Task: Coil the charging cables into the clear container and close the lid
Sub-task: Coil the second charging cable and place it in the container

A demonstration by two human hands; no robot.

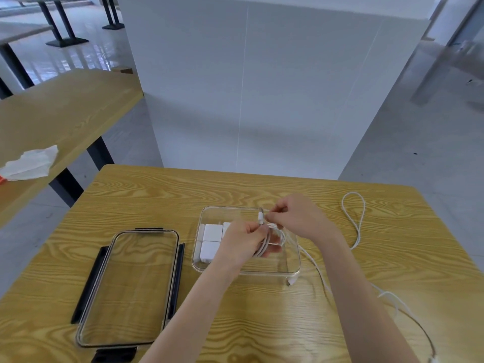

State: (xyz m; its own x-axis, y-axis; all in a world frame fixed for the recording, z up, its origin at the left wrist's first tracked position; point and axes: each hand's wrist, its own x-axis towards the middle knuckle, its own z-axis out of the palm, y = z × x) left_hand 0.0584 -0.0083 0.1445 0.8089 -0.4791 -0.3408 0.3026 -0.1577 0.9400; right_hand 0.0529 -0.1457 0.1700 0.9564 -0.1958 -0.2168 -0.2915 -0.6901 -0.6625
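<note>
A clear container (293,268) stands open on the wooden table, with white charger blocks (210,241) in its left half. Both hands hover over its right half. My left hand (243,242) grips a coiled white cable (275,235). My right hand (296,218) pinches the cable's free end by the plug (260,215). A second white cable (353,221) lies loose on the table to the right, and a strand trails under my right forearm toward the front right edge. The clear lid (131,286) with black clips lies flat to the left of the container.
A white partition (262,87) rises just behind the table's far edge. Another wooden table (60,113) stands to the left with a crumpled white bag (28,163) on it. A white plug (291,281) lies beside the container's front right corner.
</note>
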